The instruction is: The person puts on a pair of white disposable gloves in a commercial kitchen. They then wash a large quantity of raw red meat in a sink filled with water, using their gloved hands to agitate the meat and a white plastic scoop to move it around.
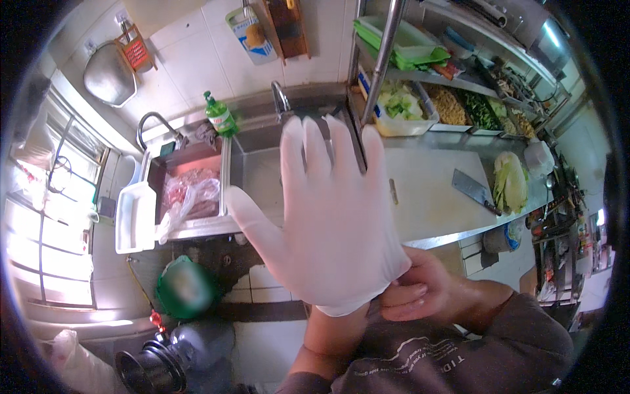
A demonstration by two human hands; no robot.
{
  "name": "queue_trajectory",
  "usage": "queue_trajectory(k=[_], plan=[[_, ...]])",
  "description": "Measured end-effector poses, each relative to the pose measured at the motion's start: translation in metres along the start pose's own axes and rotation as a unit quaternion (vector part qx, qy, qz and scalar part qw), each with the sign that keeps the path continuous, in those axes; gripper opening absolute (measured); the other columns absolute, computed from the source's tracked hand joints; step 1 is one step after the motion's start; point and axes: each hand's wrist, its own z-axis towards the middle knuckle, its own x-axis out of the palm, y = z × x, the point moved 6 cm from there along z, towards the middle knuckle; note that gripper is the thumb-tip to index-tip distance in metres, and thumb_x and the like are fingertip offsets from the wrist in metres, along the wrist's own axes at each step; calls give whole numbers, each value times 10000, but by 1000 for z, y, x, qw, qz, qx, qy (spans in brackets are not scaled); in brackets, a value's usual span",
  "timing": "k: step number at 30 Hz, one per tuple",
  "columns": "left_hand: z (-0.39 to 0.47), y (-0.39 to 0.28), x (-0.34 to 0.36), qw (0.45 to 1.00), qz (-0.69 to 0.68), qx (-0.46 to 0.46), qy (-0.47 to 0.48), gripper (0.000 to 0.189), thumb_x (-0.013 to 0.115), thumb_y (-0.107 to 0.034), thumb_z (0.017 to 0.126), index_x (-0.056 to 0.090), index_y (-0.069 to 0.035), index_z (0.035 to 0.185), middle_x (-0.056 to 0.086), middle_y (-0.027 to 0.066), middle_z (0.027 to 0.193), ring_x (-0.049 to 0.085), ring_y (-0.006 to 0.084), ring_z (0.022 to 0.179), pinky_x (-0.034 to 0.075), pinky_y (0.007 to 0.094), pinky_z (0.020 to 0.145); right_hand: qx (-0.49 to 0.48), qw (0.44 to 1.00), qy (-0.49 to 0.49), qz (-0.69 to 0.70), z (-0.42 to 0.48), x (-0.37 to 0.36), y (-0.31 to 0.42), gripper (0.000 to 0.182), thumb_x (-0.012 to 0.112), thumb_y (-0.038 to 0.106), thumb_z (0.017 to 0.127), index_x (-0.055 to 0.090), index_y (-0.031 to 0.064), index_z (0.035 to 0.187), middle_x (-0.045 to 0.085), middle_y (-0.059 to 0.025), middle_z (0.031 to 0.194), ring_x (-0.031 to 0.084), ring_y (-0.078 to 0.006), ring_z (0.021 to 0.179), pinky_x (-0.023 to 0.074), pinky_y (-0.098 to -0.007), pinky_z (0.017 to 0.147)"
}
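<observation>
My left hand (pixel 339 221) wears a whitish thin disposable glove (pixel 339 256) and is raised close to the camera. Its palm faces me, with the fingers spread upward and the thumb out to the left. My bare right hand (pixel 418 290) pinches the glove's cuff on the right side of the wrist. Behind the raised fingers is a steel sink basin (pixel 256 167), partly hidden. To the right lies a large white cutting board (pixel 433 192), with a cleaver (pixel 472 188) and a Chinese cabbage (pixel 510 182) at its right end.
Raw meat with a plastic bag (pixel 192 192) fills the left basin. A white tray (pixel 135 216) and green bottle (pixel 220 115) stand nearby. Tubs of cut vegetables (pixel 401 106) line the counter's back beside a steel post (pixel 384 59). A green bin (pixel 184 288) is below left.
</observation>
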Motion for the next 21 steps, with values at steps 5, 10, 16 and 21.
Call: queue_trajectory(k=[5, 10, 16, 21], plan=[[13, 11, -6, 998, 18, -65, 11, 755, 347, -580, 1014, 386, 93, 1354, 430, 174, 1317, 345, 318, 1275, 169, 512, 1198, 5, 995, 69, 73, -25, 12, -10, 617, 289, 606, 1037, 651, 107, 1048, 330, 44, 425, 296, -75, 346, 314, -249, 381], [25, 3, -2, 992, 16, -99, 80, 806, 274, -526, 1024, 145, 108, 1506, 128, 229, 1625, 148, 303, 1502, 94, 522, 1238, -117, 977, 73, 163, -7, 37, 4, 543, 438, 509, 1037, 599, 21, 1212, 592, -42, 841, 456, -95, 532, 368, -206, 492], [43, 6, -17, 988, -29, -94, 119, 780, 322, -496, 1028, 181, 120, 1486, 249, 225, 1550, 172, 328, 1474, 92, 536, 1241, -156, 969, 130, 139, 8, 17, 25, 528, 478, 457, 1039, 539, 8, 1312, 639, -72, 1148, 533, -106, 784, 404, -210, 522], [50, 13, -4, 985, -1, -102, 138, 743, 345, -512, 1026, 314, 123, 1412, 394, 203, 1406, 242, 334, 1417, 130, 532, 1224, -160, 965, 165, 124, -1, 27, 21, 590, 467, 490, 1034, 460, 65, 1444, 608, -102, 1299, 579, -64, 787, 429, -212, 518]])
